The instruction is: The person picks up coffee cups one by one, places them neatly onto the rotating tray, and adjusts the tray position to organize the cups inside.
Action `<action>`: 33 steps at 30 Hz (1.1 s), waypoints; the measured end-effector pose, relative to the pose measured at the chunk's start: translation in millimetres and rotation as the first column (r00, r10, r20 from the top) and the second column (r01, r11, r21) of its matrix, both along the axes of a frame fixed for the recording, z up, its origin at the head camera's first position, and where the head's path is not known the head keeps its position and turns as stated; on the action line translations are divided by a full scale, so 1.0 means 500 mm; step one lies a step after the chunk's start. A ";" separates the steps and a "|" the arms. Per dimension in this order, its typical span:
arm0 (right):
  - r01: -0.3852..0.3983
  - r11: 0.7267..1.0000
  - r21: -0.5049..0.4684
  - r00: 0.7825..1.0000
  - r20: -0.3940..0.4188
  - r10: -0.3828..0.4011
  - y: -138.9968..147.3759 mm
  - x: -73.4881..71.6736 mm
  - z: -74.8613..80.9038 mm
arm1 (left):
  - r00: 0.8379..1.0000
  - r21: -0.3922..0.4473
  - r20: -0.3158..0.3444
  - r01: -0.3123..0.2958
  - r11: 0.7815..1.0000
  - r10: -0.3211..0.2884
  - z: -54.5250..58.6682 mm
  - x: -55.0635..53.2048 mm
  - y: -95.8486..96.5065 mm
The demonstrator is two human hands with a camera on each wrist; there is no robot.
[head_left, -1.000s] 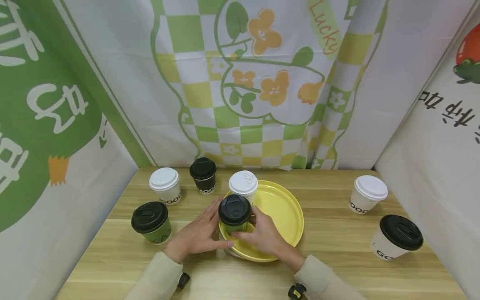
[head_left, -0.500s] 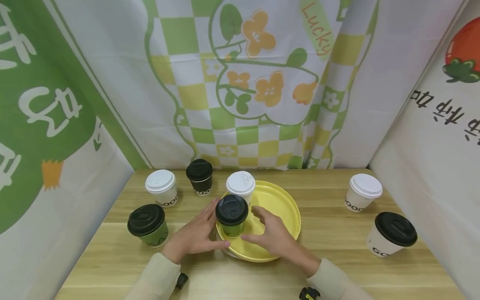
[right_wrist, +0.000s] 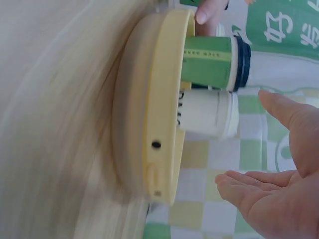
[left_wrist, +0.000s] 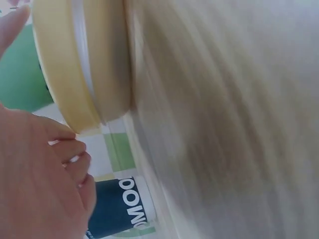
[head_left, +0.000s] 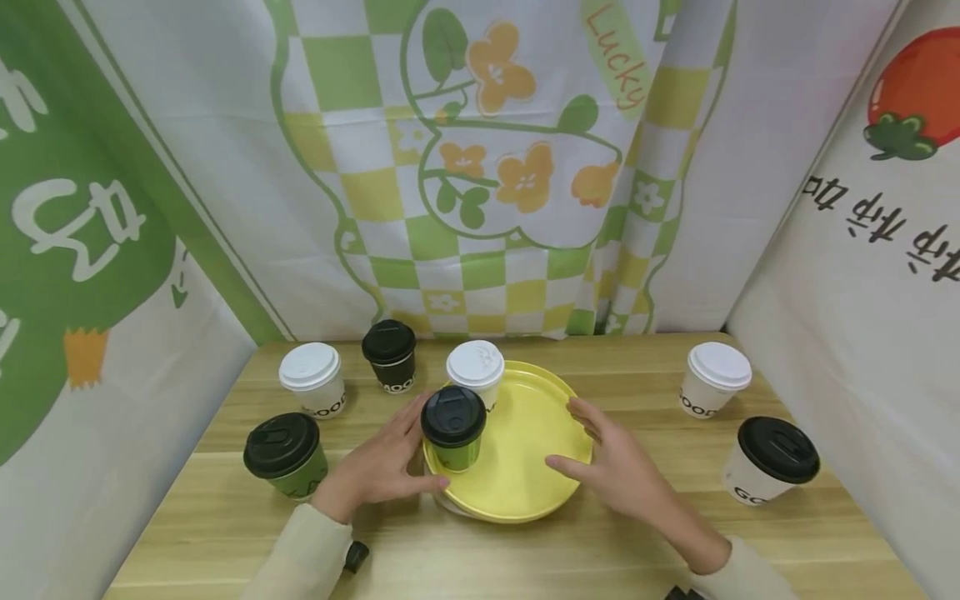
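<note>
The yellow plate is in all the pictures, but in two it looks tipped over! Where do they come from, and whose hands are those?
There's no robot: both hands belong to one person. The widest picture comes from a camera on the person's head. The two tipped ones come from cameras on the wrists, which see sideways; the yellow plate is really flat. The left hand touches its edge. The right hand hovers by the other side, holding nothing. A green cup with a black lid and a white cup stand on the plate. Five more cups stand on the wooden table.
</note>
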State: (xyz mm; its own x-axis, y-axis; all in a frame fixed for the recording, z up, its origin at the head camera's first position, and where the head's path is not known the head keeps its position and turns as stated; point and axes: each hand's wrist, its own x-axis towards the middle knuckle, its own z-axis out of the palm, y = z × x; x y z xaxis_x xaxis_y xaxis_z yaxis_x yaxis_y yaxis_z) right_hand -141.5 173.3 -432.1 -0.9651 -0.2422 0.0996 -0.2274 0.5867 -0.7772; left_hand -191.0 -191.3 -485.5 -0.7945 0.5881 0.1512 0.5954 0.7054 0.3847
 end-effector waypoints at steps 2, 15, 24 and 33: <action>0.034 0.999 0.015 0.999 0.002 -0.034 0.021 0.014 0.004 | 1.000 -0.006 0.002 -0.019 1.000 0.019 0.003 0.012 -0.003; 0.177 0.977 0.121 0.982 0.051 -0.184 0.145 0.088 -0.027 | 0.981 -0.059 0.137 -0.130 0.990 0.137 0.021 0.066 0.001; 0.209 0.952 0.226 0.915 0.298 -0.272 0.233 0.126 -0.056 | 0.984 -0.022 0.110 -0.137 0.990 0.139 0.008 0.031 0.004; 0.189 0.904 0.384 0.840 0.414 -0.351 0.366 0.144 -0.083 | 0.984 -0.052 0.088 -0.154 0.987 0.158 0.020 0.053 0.015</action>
State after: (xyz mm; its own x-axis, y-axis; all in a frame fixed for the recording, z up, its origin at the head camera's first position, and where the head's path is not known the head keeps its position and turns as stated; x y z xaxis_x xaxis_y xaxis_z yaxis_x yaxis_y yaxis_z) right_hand -69.7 356.1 -473.8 -0.9072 0.0954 -0.4098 0.3149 0.7999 -0.5108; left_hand -164.7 -183.8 -475.4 -0.8862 0.4607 0.0494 0.4404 0.8045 0.3985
